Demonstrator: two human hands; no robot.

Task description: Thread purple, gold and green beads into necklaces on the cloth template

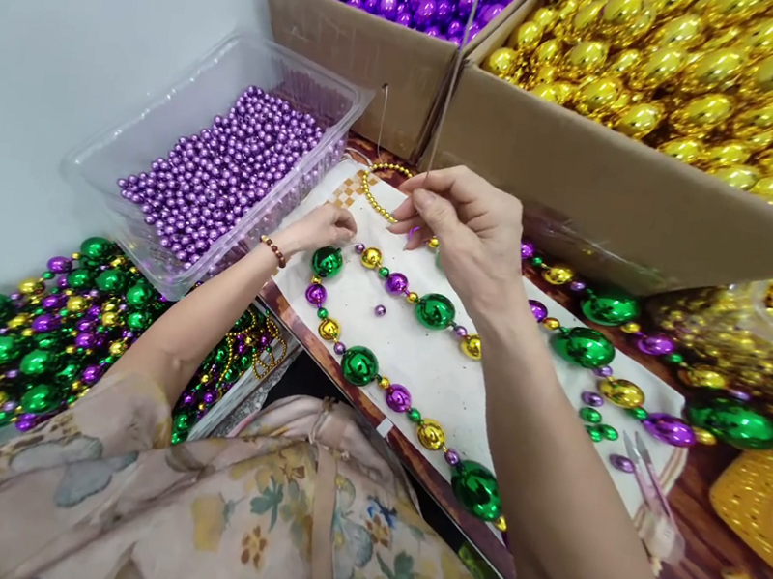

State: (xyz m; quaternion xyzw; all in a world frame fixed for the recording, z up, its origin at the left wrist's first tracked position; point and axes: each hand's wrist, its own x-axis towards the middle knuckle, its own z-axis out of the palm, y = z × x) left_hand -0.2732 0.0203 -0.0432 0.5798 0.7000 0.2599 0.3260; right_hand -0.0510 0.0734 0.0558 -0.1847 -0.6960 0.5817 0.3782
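Observation:
My right hand [465, 229] is raised over the white cloth [411, 362], thumb and forefinger pinched on a thin thread or wire [451, 94] that runs steeply upward past the boxes. My left hand [323, 226], with a brown bead bracelet [273, 251] at its wrist, has its fingers curled together at the bend of a bead garland [360, 365]. What they pinch, if anything, is too small to see. Green, gold and purple balls of several sizes make up the garland, which lies looped on the cloth. One small purple bead [380, 310] sits loose inside the loop.
Cardboard boxes hold purple beads [388, 1] and large gold beads [707, 115]. A clear tub [230, 49] of small purple beads stands left. Finished-looking strands [37, 361] pile below it. Scissors [654, 479], loose green beads [603, 431] and an orange basket [740, 492] are at right.

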